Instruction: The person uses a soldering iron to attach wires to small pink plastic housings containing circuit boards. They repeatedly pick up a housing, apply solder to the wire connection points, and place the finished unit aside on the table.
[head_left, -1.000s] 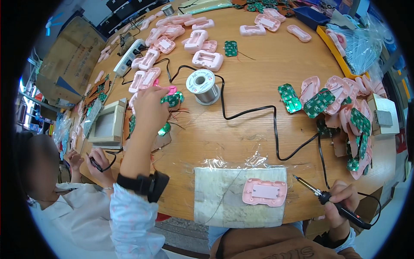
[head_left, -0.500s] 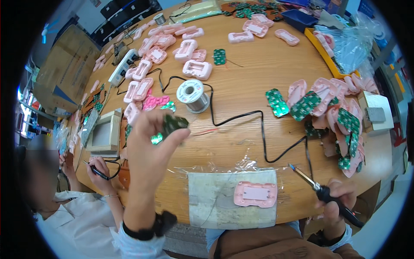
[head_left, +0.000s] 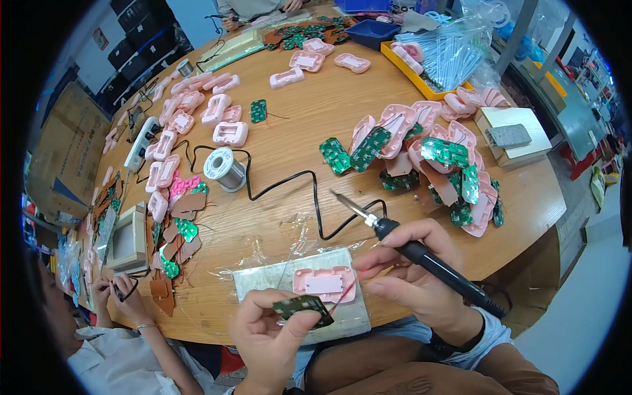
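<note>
Above the front of the table, my left hand (head_left: 270, 339) pinches a small green circuit board (head_left: 304, 307), tilted, between thumb and fingers. A thin red wire (head_left: 343, 296) runs from the board up to the fingertips of my right hand (head_left: 428, 286), which appear to pinch its end. That same hand grips a black-handled soldering iron (head_left: 440, 263), its metal tip pointing up and left, away from the board. Partly behind the board lies an open pink plastic shell (head_left: 347, 278) with a pale rectangle inside, resting on a grey-white work mat (head_left: 253, 279).
A solder spool (head_left: 225, 170) stands mid-table beside the iron's black cord (head_left: 283, 186). Pink shells and green boards are heaped at right (head_left: 398, 148), near a wooden block (head_left: 513, 141). Another person's hand (head_left: 128, 299) works at left, near a wooden frame (head_left: 130, 238).
My left hand has come down from the left with the circuit board to the mat's front. My right hand has moved left and up with the soldering iron, reaching the red wire. The view has shifted.
</note>
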A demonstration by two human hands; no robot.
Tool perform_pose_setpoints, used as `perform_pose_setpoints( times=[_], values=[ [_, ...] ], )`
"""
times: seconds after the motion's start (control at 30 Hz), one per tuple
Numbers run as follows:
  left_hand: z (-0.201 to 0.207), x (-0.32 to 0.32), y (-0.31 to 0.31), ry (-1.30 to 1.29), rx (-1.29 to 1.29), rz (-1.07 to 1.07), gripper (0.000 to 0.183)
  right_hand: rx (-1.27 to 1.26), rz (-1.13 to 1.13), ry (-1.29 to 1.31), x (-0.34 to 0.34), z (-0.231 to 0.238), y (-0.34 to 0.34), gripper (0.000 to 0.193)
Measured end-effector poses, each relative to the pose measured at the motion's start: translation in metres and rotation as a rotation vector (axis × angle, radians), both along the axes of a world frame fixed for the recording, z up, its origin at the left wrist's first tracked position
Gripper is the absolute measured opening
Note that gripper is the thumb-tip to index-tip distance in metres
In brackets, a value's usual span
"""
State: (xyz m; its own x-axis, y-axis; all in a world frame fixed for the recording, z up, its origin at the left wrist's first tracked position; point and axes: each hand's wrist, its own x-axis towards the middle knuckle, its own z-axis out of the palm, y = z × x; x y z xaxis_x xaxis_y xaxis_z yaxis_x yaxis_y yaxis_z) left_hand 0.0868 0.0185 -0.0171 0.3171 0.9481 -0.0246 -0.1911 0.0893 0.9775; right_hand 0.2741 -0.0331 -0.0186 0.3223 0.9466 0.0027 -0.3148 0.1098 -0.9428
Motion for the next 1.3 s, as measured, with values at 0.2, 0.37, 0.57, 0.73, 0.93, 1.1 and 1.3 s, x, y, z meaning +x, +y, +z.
perform_pose_setpoints(
  times=[0.2,0.37,0.57,0.73,0.93,1.1,1.3],
  values=[
    [0.009,0.001,0.003,0.087,0.182,-0.34,0.038,0.072,-0.005,-0.156,-0.002,-0.001,-0.002,0.041],
    [0.017,0.008,0.02,0.34,0.131,-0.459,0.039,0.249,0.004,-0.293,-0.007,-0.008,-0.005,0.035],
    [0.006,0.025,0.009,0.256,-0.073,-0.319,0.016,0.324,-0.218,-0.478,-0.01,-0.021,-0.004,0.03],
    [-0.005,0.031,-0.001,0.025,-0.196,-0.197,0.012,0.268,-0.205,-0.588,-0.01,-0.025,-0.002,0.039],
    [-0.003,0.013,0.005,0.503,-0.09,-0.281,0.01,0.313,-0.028,-0.771,0.012,-0.022,-0.011,0.035],
    [-0.033,0.013,0.011,0.766,0.451,-0.234,0.01,0.232,-0.2,-0.654,0.022,-0.035,-0.036,0.046],
    [-0.053,0.017,0.013,0.779,0.409,-0.203,0.01,0.214,-0.03,-0.728,0.034,-0.037,-0.054,0.03]
  ],
)
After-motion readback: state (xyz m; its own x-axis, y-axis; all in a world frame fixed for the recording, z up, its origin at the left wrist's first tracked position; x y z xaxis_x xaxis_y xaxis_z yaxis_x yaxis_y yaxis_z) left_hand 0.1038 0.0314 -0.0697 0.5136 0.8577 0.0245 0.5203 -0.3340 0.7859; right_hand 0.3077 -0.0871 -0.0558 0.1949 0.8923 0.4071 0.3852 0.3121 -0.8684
